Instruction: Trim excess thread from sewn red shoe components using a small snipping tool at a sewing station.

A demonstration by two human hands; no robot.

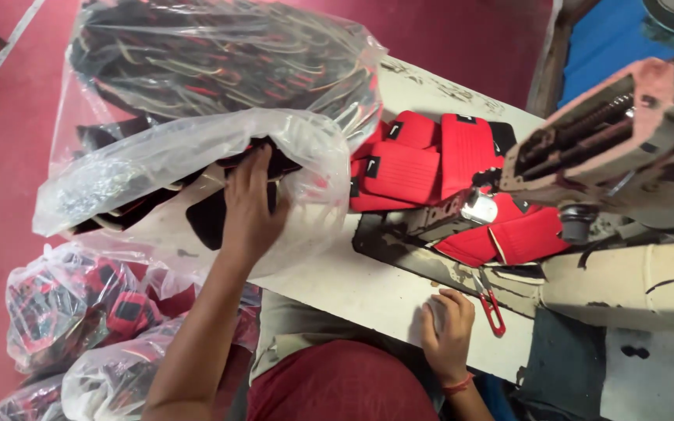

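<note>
My left hand [250,204] reaches into the mouth of a big clear plastic bag [196,101] lying on the worktable [368,292], fingers on the black and red fabric pieces [212,214] inside; whether it grips one I cannot tell. My right hand [448,321] rests curled on the table's near edge, holding nothing, just left of small red-handled snips [491,306]. A pile of red stitched fabric pieces [438,160] with black tabs lies beside the bag, running under the sewing machine head [626,144].
The worn sewing machine fills the right side, its needle area [575,226] above more red pieces [520,238]. Several smaller clear bags of red and black pieces [72,312] sit on the red floor at lower left. Blue surface at top right.
</note>
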